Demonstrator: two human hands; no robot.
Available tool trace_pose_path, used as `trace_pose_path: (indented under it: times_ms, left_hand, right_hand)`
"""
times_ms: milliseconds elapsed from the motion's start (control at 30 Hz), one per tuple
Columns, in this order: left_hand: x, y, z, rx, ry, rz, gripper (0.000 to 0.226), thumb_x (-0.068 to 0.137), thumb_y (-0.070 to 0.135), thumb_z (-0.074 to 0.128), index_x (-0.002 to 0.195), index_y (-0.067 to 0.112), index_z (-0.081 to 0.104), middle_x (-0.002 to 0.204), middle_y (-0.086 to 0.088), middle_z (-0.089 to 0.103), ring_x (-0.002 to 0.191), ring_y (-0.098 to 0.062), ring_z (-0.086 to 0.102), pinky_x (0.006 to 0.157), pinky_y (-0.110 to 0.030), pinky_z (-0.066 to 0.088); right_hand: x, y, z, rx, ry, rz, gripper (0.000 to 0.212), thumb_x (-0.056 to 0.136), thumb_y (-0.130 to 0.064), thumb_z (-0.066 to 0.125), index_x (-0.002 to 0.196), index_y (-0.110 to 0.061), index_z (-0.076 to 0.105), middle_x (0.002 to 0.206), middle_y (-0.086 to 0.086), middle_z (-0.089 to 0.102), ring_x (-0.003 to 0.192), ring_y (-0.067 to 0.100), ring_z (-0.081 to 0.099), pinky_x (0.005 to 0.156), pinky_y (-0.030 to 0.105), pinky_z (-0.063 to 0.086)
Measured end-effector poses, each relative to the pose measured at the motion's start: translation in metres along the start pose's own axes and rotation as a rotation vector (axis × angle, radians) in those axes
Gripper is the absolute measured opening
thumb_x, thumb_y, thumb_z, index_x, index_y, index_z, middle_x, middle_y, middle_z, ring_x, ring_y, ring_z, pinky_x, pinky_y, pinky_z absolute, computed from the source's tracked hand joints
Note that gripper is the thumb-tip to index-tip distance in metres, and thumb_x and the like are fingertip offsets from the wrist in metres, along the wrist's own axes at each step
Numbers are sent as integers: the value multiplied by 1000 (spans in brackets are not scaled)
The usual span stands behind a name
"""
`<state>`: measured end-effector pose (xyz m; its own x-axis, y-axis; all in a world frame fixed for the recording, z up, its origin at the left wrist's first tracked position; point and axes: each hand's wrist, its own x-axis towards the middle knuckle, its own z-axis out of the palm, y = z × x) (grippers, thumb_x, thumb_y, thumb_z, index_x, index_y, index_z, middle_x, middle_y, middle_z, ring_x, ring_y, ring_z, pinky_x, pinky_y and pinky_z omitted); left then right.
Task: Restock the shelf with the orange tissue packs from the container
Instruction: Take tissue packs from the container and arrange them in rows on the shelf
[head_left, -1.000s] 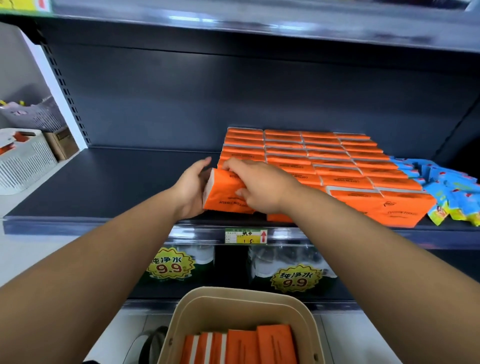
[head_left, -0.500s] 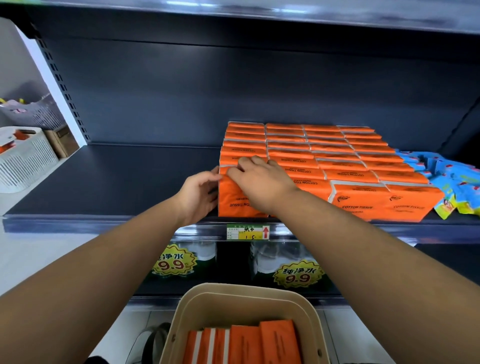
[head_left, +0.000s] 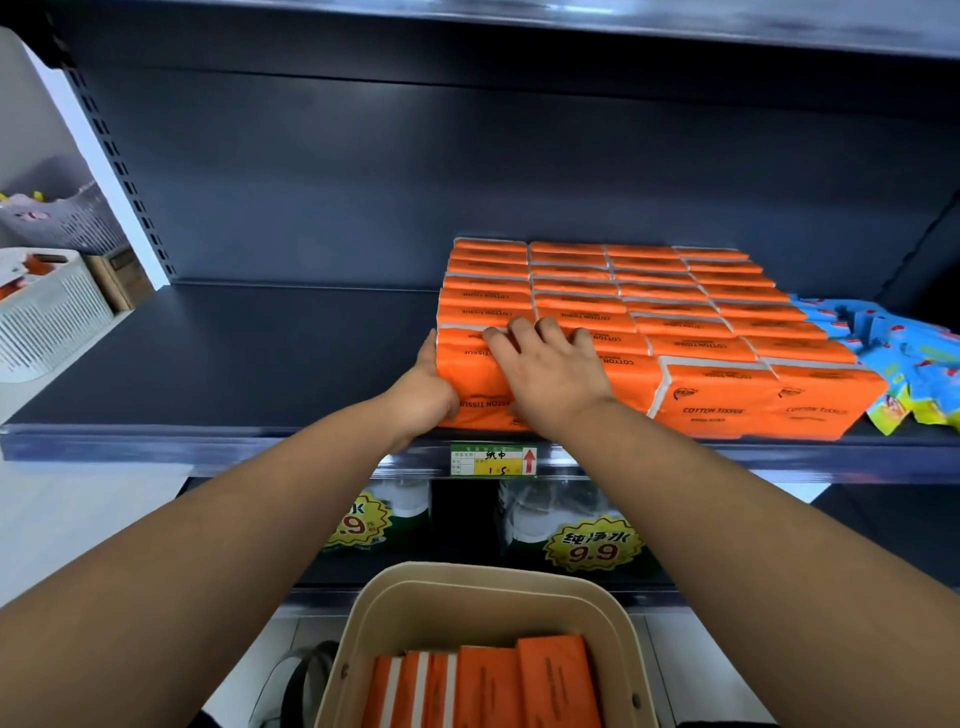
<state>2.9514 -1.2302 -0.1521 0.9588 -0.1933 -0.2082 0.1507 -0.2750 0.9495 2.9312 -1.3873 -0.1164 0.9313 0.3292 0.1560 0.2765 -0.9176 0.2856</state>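
Orange tissue pack is standing on edge at the front-left corner of the orange block, right at the lip of the dark shelf, snug against the packs beside and behind it (poster 1)

ok and the hands? (poster 2)

both clamped on it tbh. left hand is wrapped round its left end, thumb up the side. right hand is draped over the top front edge, fingers bent onto the top (poster 1)

what's the spot like around it? (poster 2)

block is four columns wide, packed tight. loose blue packets lie just to its right. the shelf is matte dark metal with a dark back panel. price tag sits on the shelf edge just under the hands, and bottles with yellow 9.9 stickers stand on the level below. beige container is down near the camera with more orange packs standing in it. far left there's a white slatted basket next to a cardboard box (poster 1)
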Motion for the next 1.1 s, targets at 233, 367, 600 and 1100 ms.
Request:
trace_pose_path:
  times_ms: [233,367,600,1100]
  left_hand:
    - [-6,1,7,-43,0,41,112,77,-13,62,150,33,-9,128,3,49,119,-16,51,101,-37,45]
    - [-7,1,1,-81,-51,34,112,70,-11,58,150,43,2,132,1,50,121,-20,51,102,-43,46]
    - [-23,8,-14,-77,105,-54,112,61,7,70,152,29,10,147,-8,35,131,-26,41,111,-45,36]
    - [-132,-28,-13,95,32,66,28,80,27,68,105,17,61,96,4,63,87,-12,61,78,-35,50]
  right_hand:
    - [0,3,-2,0,-4,0,82,84,-27,70,145,-25,16,146,8,30,132,34,31,102,55,32]
    - [-1,3,-3,46,-26,-12,82,84,-33,70,146,-25,17,147,8,29,133,34,30,103,55,29]
    - [-19,7,-15,296,62,19,77,84,-53,62,146,-32,22,147,2,31,132,27,30,102,53,27]
    - [-95,-12,8,462,159,-125,37,92,-36,57,123,-15,57,118,5,57,111,27,51,93,40,43]
